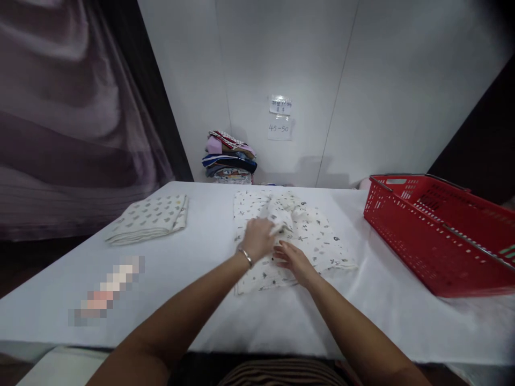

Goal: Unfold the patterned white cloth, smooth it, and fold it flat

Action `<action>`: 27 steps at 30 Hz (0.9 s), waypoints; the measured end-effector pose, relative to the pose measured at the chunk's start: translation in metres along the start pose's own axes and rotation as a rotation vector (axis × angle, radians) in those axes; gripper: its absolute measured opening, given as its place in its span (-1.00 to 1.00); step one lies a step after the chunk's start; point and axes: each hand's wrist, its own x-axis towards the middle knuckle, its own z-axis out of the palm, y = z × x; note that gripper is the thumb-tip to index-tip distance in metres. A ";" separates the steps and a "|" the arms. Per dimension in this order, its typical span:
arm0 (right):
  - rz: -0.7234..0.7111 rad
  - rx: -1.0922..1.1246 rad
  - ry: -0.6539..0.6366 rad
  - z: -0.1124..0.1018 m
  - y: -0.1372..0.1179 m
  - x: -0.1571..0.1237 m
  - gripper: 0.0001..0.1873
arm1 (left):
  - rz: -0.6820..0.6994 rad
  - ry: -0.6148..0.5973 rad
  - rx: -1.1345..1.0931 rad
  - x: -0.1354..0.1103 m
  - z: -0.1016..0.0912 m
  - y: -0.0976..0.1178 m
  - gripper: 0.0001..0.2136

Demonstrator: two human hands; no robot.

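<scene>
A white printed cloth [317, 238] lies spread on the white table [209, 300] in front of me. My left hand [258, 237], with a bracelet at the wrist, is closed on a bunched fold of this cloth near its middle. Just right of it, my right hand [293, 260] lies flat on the cloth with fingers stretched out, pressing it to the table.
A folded white patterned cloth [149, 217] lies at the left of the table. A red plastic basket [438, 230] stands at the right. A stack of folded clothes [229, 158] sits at the far edge by the wall. A blurred patch [107, 289] is near left.
</scene>
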 end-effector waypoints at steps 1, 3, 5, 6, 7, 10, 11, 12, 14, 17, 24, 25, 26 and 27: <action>-0.002 0.122 0.008 0.006 -0.003 0.000 -0.51 | 0.090 -0.048 -0.035 -0.012 0.004 0.013 -0.85; -0.033 0.246 0.053 0.011 -0.002 -0.004 -0.56 | 0.091 -0.099 -0.161 -0.035 0.017 0.030 -0.80; -0.035 0.248 0.105 0.009 0.005 -0.011 -0.61 | -0.015 -0.153 -0.347 -0.053 0.030 0.033 -0.76; -0.026 0.227 0.115 0.005 0.009 -0.015 -0.63 | -0.074 -0.188 -0.447 -0.059 0.036 0.031 -0.74; -0.019 0.200 0.122 0.000 0.013 -0.018 -0.64 | -0.125 -0.227 -0.544 -0.064 0.042 0.028 -0.72; -0.014 0.106 0.162 -0.014 0.023 -0.024 -0.63 | -0.242 -0.295 -0.740 -0.072 0.057 0.023 -0.73; -0.018 0.072 0.176 -0.017 0.024 -0.025 -0.62 | -0.278 -0.292 -0.780 -0.073 0.060 0.024 -0.76; -0.023 0.043 0.186 -0.020 0.024 -0.025 -0.61 | -0.312 -0.283 -0.823 -0.072 0.064 0.025 -0.80; -0.038 0.000 0.205 -0.022 0.024 -0.024 -0.59 | -0.371 -0.278 -0.951 -0.070 0.067 0.030 -0.82; -0.046 -0.032 0.229 -0.021 0.020 -0.021 -0.57 | -0.453 -0.320 -1.210 -0.064 0.065 0.033 -0.72; -0.082 -0.231 0.216 -0.022 0.013 -0.023 -0.57 | -0.644 -0.438 -1.479 -0.057 0.046 0.020 -0.67; -0.127 -0.280 0.242 -0.022 0.011 -0.025 -0.59 | -0.670 -0.433 -1.484 -0.057 0.046 0.019 -0.66; -0.177 -0.317 0.261 -0.021 0.010 -0.026 -0.61 | -0.699 -0.424 -1.489 -0.057 0.045 0.019 -0.65; -0.224 -0.342 0.263 -0.020 0.009 -0.029 -0.64 | -0.729 -0.413 -1.493 -0.058 0.046 0.019 -0.64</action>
